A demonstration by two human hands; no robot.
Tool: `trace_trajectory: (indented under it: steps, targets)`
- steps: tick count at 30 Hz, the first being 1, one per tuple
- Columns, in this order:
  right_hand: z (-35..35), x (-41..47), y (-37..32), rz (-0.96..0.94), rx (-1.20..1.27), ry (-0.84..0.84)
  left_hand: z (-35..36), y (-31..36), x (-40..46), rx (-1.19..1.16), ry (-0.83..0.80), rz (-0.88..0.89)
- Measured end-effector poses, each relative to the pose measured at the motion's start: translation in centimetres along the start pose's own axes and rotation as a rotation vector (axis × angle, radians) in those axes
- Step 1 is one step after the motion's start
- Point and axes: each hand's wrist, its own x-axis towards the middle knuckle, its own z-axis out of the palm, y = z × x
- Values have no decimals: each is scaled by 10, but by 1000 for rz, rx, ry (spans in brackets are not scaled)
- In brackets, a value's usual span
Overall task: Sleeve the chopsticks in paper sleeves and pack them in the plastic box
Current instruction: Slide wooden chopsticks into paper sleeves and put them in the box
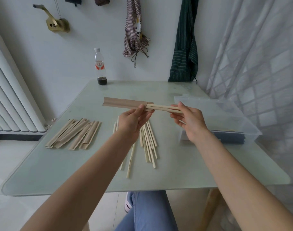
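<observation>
Two chopsticks (160,108) held level above the table, left ends tucked into mouth of a brown paper sleeve (124,102), right ends sticking out. Left hand (134,119) pinches the sleeve at its open end, thumb and fingers curled round it. Right hand (187,119) pinches the chopsticks' free ends between thumb and fingertips. Both held in the air over middle of the glass table (59,172).

Below the hands, loose chopsticks (148,145) lie fanned on the tabletop, partly hidden by the left forearm. Left of them, a pile of empty paper sleeves (74,135) lies flat, overlapping. Right side: clear plastic box (225,117) near the table's right edge, something dark lying in it; contents hard to tell.

Far edge of table: plastic bottle (100,67) upright, dark liquid at bottom. Wall behind holds a checked apron (135,30) and a green striped apron (184,47). Radiator (11,97) at left, curtain (259,55) at right. Person's jeans-clad knee (149,212) shows under the near edge.
</observation>
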Motion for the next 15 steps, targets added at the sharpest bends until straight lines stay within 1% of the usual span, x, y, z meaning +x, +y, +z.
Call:
trace_trajectory:
  steps: [4, 5, 6, 8, 9, 11, 13, 15]
  targets:
    - [-30, 4, -7, -55, -126, 17, 22, -16, 2, 9, -33, -15]
    - [-36, 5, -8, -102, -227, 49, 28, -20, 3, 7, -38, -24]
    - [-43, 5, -8, -174, -385, 97, 34, -25, 4, 4, -42, -36]
    - [-58, 5, -11, -352, -787, 187, 49, -37, 6, -5, -34, -66]
    - [-65, 5, -12, -434, -943, 194, 57, -43, 8, -5, -33, -80]
    - [-76, 5, -14, -509, -1105, 122, 72, -54, 10, 0, -41, -102]
    - [-88, 8, -17, -530, -1236, 54, 87, -64, 11, 15, -61, -120]
    - [-99, 12, -20, -541, -1361, 58, 102, -72, 11, 39, -89, -140]
